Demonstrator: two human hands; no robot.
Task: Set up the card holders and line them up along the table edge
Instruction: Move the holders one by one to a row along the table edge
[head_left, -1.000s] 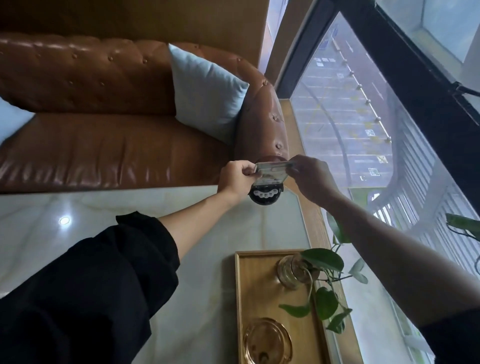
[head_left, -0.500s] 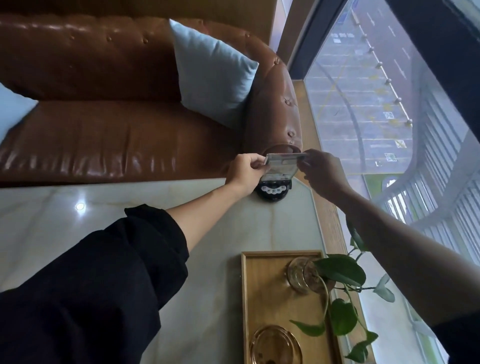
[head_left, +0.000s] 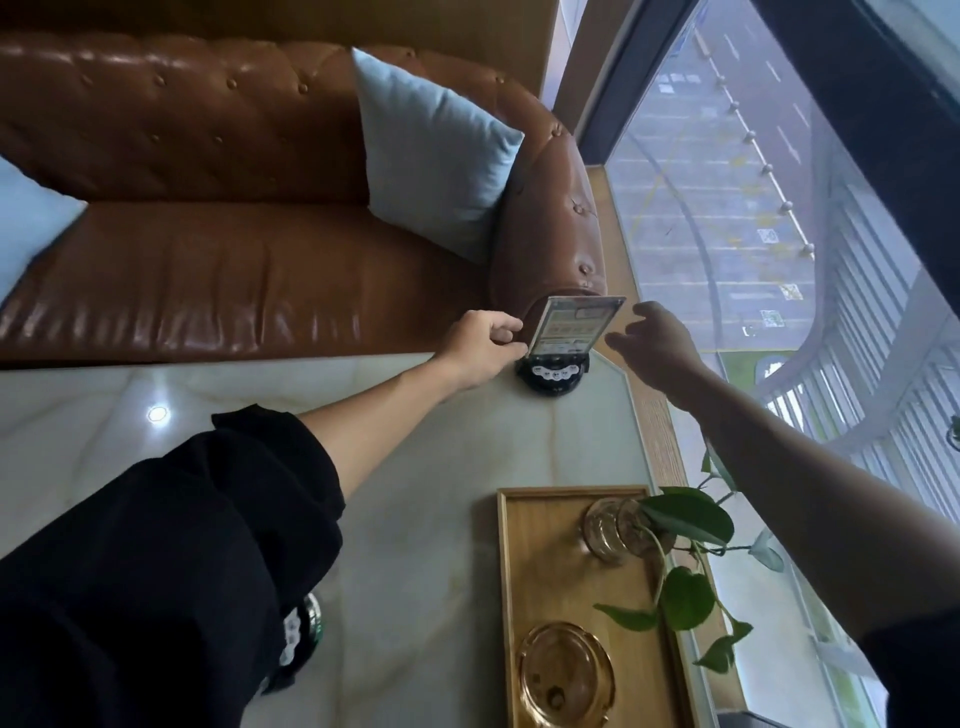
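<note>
A card holder (head_left: 573, 328) stands upright on the marble table (head_left: 415, 457), at its far right corner by the edge. It is a clear panel with a printed card, set in a round black base (head_left: 553, 378) with white buttons. My left hand (head_left: 480, 348) pinches the panel's left edge with curled fingers. My right hand (head_left: 657, 345) hovers just right of the panel, fingers apart, not touching it. A second black base (head_left: 307, 631) peeks out from under my left sleeve at the near edge, mostly hidden.
A wooden tray (head_left: 505, 571) on the table's right side holds a glass vase with a leafy plant (head_left: 615, 530) and an amber glass ashtray (head_left: 566, 675). A brown leather sofa (head_left: 208, 270) with a pale blue cushion (head_left: 431, 161) lies beyond the table. A window (head_left: 753, 208) runs along the right.
The card holder went down from the air onto the table's far corner. My right hand let go of the panel and drew off to the right; my left hand stays on its left edge.
</note>
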